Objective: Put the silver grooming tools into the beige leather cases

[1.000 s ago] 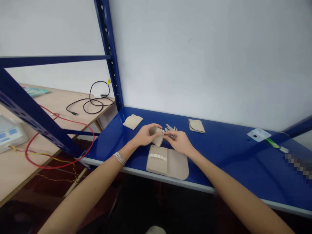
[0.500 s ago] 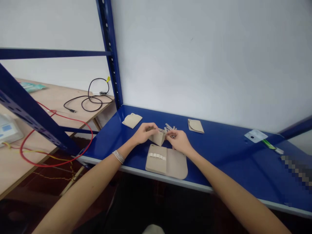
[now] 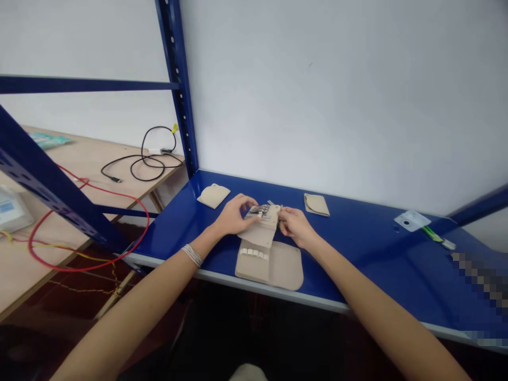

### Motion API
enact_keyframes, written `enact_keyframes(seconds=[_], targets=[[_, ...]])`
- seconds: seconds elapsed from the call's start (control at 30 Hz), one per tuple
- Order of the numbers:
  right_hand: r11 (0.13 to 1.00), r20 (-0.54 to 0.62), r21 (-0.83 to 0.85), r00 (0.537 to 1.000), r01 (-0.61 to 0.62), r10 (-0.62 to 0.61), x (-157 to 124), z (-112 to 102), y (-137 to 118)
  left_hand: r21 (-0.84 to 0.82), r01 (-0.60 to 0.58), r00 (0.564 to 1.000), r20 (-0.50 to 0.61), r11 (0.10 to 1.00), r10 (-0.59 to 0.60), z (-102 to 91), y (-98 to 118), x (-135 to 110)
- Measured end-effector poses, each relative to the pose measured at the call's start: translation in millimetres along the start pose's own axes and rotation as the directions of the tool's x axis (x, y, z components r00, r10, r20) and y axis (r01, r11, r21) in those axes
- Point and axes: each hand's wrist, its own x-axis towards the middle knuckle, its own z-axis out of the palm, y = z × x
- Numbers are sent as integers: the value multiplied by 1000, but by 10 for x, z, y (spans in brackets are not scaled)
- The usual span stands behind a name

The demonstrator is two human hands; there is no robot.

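Between my hands is a small beige folding case (image 3: 260, 234), tilted up, with several shiny metal tools in its white loops; their kind is too small to tell. My left hand (image 3: 234, 216) is closed on the case's left side, thumb in front. At its right edge, my right hand (image 3: 294, 225) has its fingers pinched together on the case; whether they also hold a small tool is hidden. Just in front lies a second beige case (image 3: 286, 267), opened flat, with a row of white loops (image 3: 254, 253). A few metal pieces show partly behind the held case.
Two folded beige cases, one at the back left (image 3: 214, 196) and one at the back right (image 3: 316, 204), lie on the blue shelf (image 3: 357, 254). A white card (image 3: 411, 220) and a green cutter (image 3: 432, 233) are at the right. Blue posts and a red cable (image 3: 148, 222) stand left.
The held case has turned and opened out, so its metal tools and lower flap now face me. My right hand has shifted slightly right along its edge.
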Motion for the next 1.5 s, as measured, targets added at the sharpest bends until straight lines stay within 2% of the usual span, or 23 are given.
enact_keyframes(seconds=[0.07, 0.2, 0.3, 0.4, 0.67, 0.87, 1.0, 1.1, 1.2, 1.3, 1.4, 1.5], targets=[[1000, 23, -15, 1000, 11, -11, -2, 3, 4, 54, -36, 999, 14, 998, 36, 6, -11, -3], [998, 52, -55, 998, 41, -38, -26, 30, 2, 80, 14, 997, 77, 997, -20, 21, -59, -6], [997, 82, -66, 996, 41, -36, -40, 44, -4, 125, 9, 985, 169, 992, -30, 31, -93, 3], [996, 71, -76, 996, 56, -50, -36, 36, 9, 110, -3, 978, 205, 994, -19, 31, -114, 14], [968, 37, -121, 975, 220, -217, 5, 1, 59, 78, 18, 977, 213, 997, -34, 22, -154, 31], [905, 97, -217, 931, 365, -352, 52, -32, 109, 163, 45, 989, 131, 986, -67, 42, -130, 25], [884, 125, -272, 925, 380, -360, 71, -60, 138, 188, 28, 993, 105, 982, -49, 46, -116, 6], [853, 97, -350, 921, 387, -378, 57, -74, 125, 114, 32, 989, 137, 993, -47, 41, -102, -5], [777, 16, -448, 873, 441, -487, 33, -88, 92, 29, 78, 987, 139, 997, -81, 46, -104, -3], [709, 38, -497, 828, 501, -559, 18, -101, 66, -150, 168, 985, 73, 974, -159, 68, -139, 19], [683, 116, -485, 815, 546, -568, 17, -99, 63, -463, 269, 962, 87, 845, -259, 98, -182, 45], [719, 152, -418, 823, 555, -547, 24, -76, 78, -621, 319, 944, 139, 716, -300, 119, -194, 58]])
